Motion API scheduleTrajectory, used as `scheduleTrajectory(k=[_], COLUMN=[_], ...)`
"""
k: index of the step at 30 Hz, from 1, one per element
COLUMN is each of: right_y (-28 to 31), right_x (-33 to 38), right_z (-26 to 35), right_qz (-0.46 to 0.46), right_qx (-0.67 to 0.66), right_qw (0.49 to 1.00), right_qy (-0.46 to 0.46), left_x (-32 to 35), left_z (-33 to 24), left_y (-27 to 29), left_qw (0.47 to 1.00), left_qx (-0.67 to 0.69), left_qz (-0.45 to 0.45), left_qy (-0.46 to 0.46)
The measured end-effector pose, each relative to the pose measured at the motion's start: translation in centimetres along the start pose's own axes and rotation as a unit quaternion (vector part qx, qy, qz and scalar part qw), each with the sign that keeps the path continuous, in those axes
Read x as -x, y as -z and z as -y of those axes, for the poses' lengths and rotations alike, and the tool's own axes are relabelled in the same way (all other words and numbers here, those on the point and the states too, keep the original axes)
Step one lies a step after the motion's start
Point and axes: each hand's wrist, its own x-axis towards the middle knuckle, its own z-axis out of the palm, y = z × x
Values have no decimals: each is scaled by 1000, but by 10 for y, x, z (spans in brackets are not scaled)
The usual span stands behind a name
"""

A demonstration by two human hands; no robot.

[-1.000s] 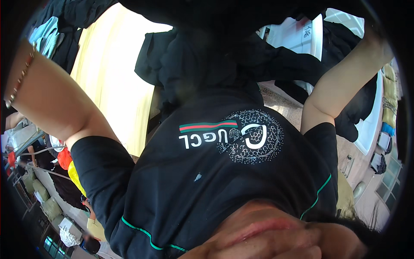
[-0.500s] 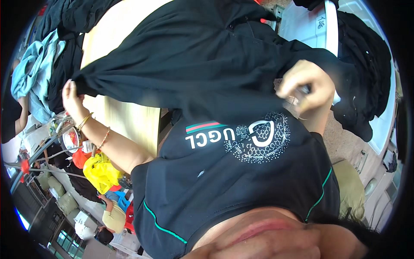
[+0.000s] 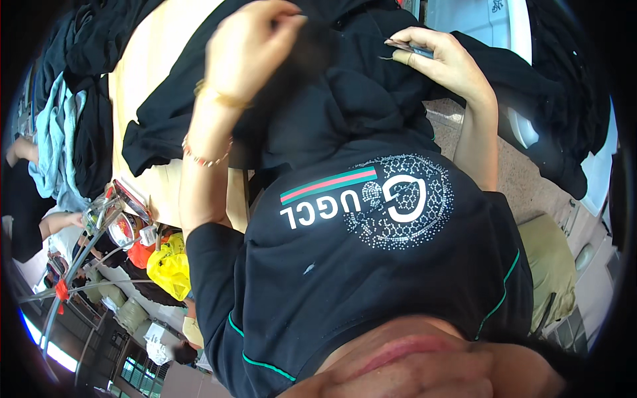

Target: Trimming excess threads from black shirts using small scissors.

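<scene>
A black garment (image 3: 358,99) lies bunched over the table and against my front. My left hand (image 3: 249,50) is raised over its far left part, fingers curled and closed on a blurred fold of the black cloth. To the right, my right hand (image 3: 451,63) rests over the garment with thumb and fingers pinched round small metal thread snips (image 3: 417,50). Their pointed tip shows past the fingertips, toward the left. A short pale thread hangs near my right thumb. The palm hides most of the snips.
The pale wooden table (image 3: 142,66) runs along the left. Dark clothes and a light blue garment (image 3: 60,139) are heaped beyond it, near another person's arm (image 3: 63,224). At right stands a white bin (image 3: 521,30) with black clothes (image 3: 564,99). A yellow bag (image 3: 169,268) sits lower left.
My left hand has left the garment's stretched left end and moved up and right over the cloth. My right hand has shifted up and left. The garment has slackened into folds.
</scene>
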Motion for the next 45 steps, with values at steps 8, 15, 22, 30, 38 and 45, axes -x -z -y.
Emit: scheduleTrajectory(k=[8,15,22,30,38,45], right_y=[-21,-27,-18,-14,-21,-21], right_x=[-7,-7,-7,-24,-28,-29], right_z=[-14,-1,-7,37,47,50], right_qz=[-62,159,-44,-79,-135,-153], right_qx=[53,-68,-113,-92,-21,46], right_qw=[997,985,991,992,983,978], right_qy=[12,22,60,43,119,137], left_x=[-38,-21,-25,-17,-7,-8], left_z=[14,29,28,33,13,9], left_y=[-75,-85,-86,-94,-69,-70], left_qw=[991,984,876,619,761,728], left_qx=[-107,157,422,778,607,677], left_qz=[85,7,133,99,88,85], left_qy=[0,-86,192,-42,211,69])
